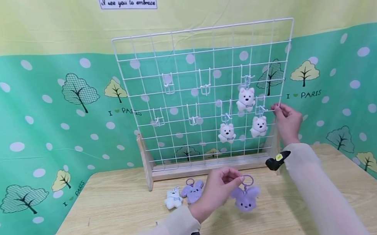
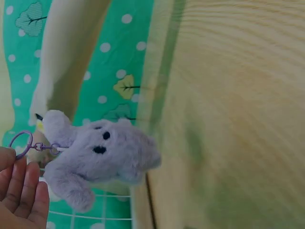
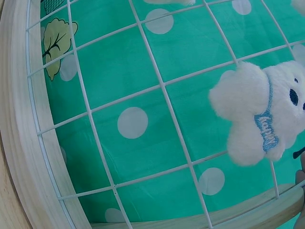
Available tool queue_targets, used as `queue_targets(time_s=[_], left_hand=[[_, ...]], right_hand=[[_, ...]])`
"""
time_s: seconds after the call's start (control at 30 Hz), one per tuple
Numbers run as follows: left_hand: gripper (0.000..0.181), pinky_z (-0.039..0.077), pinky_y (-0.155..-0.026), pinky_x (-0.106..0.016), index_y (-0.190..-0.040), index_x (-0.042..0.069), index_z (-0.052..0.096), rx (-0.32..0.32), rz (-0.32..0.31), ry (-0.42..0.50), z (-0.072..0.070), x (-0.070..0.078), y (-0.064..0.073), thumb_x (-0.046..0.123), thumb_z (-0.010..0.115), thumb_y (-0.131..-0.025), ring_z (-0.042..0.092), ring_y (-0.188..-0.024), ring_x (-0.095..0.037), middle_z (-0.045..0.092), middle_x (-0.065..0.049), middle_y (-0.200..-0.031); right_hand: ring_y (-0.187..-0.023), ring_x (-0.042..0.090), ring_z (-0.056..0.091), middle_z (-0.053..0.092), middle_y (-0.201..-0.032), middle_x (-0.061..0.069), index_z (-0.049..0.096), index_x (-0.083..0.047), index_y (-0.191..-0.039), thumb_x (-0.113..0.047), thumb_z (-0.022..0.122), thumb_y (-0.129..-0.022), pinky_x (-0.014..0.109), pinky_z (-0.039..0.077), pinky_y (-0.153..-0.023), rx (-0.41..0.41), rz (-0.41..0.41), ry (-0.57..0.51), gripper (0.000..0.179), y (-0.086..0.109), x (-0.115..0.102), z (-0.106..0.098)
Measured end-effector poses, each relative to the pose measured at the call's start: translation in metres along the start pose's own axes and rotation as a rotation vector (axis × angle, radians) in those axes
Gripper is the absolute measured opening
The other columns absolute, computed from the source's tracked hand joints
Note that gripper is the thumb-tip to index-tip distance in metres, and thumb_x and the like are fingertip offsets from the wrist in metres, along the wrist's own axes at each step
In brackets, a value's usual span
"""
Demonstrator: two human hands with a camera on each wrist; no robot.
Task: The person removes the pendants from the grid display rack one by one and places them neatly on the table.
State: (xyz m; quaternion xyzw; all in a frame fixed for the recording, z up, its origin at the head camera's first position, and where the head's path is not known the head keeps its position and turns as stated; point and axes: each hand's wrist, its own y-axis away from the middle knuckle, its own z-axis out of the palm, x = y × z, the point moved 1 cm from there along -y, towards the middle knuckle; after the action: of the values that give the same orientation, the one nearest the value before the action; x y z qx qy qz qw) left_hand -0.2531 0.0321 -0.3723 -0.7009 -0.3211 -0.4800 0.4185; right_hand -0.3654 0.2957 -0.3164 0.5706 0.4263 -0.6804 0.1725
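Note:
My left hand (image 1: 217, 189) pinches the ring of a lilac plush keychain (image 1: 246, 199), which hangs from the fingertips over the table. In the left wrist view the lilac plush (image 2: 102, 152) dangles from its purple ring and short chain. My right hand (image 1: 287, 119) grips the right edge of a white wire grid rack (image 1: 204, 131) with thumb and fingers. Beside it, a white bear plush keychain (image 1: 259, 126) hangs on a hook, and the right wrist view shows this white plush (image 3: 257, 109) close up. Two more white bear plushes hang on the grid, upper (image 1: 246, 99) and lower (image 1: 226, 133).
Several bare white hooks (image 1: 205, 88) are fixed on the grid's left and middle. A white plush keychain (image 1: 173, 198) and another lilac one (image 1: 193, 191) lie on the wooden table (image 1: 109, 219) before the rack's wooden base (image 1: 211, 168). A patterned cloth (image 1: 49, 121) surrounds the table.

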Motion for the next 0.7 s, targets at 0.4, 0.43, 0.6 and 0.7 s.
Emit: queue_targets(time_s=[0.4, 0.43, 0.6, 0.7], left_hand=[[0.008, 0.052, -0.067, -0.02, -0.09, 0.006, 0.066, 0.009, -0.039, -0.021, 0.003, -0.021, 0.006, 0.011, 0.068, -0.085, 0.058, -0.071, -0.005, 0.066, 0.001, -0.082], [0.008, 0.052, -0.067, -0.02, -0.091, 0.006, 0.066, 0.009, -0.039, -0.024, 0.003, -0.023, 0.006, 0.011, 0.068, -0.085, 0.058, -0.071, -0.005, 0.066, 0.001, -0.083], [0.007, 0.051, -0.067, -0.02, -0.092, 0.007, 0.066, 0.022, -0.026, -0.035, 0.001, -0.031, 0.0, 0.011, 0.067, -0.086, 0.057, -0.072, -0.006, 0.066, 0.002, -0.083], [0.006, 0.051, -0.066, -0.021, -0.091, 0.008, 0.067, 0.033, -0.017, -0.045, 0.0, -0.035, -0.005, 0.012, 0.067, -0.086, 0.057, -0.072, -0.006, 0.065, 0.002, -0.082]], right_hand=[[-0.104, 0.008, 0.062, 0.066, -0.117, 0.003, 0.063, -0.009, -0.12, -0.028, 0.056, -0.094, 0.016, 0.048, -0.088, -0.001, -0.022, -0.005, 0.033, -0.002, 0.001, 0.0], [-0.104, 0.008, 0.062, 0.066, -0.117, 0.004, 0.063, -0.009, -0.12, -0.028, 0.056, -0.094, 0.016, 0.048, -0.088, 0.0, -0.023, -0.006, 0.033, -0.002, 0.001, 0.0], [-0.104, 0.008, 0.062, 0.066, -0.116, 0.005, 0.063, -0.009, -0.12, -0.029, 0.056, -0.094, 0.017, 0.048, -0.088, 0.007, -0.028, -0.001, 0.034, -0.001, 0.002, 0.001], [-0.104, 0.009, 0.063, 0.067, -0.115, 0.006, 0.064, -0.008, -0.119, -0.029, 0.056, -0.094, 0.017, 0.048, -0.088, 0.012, -0.038, 0.003, 0.033, -0.002, 0.003, 0.001]])
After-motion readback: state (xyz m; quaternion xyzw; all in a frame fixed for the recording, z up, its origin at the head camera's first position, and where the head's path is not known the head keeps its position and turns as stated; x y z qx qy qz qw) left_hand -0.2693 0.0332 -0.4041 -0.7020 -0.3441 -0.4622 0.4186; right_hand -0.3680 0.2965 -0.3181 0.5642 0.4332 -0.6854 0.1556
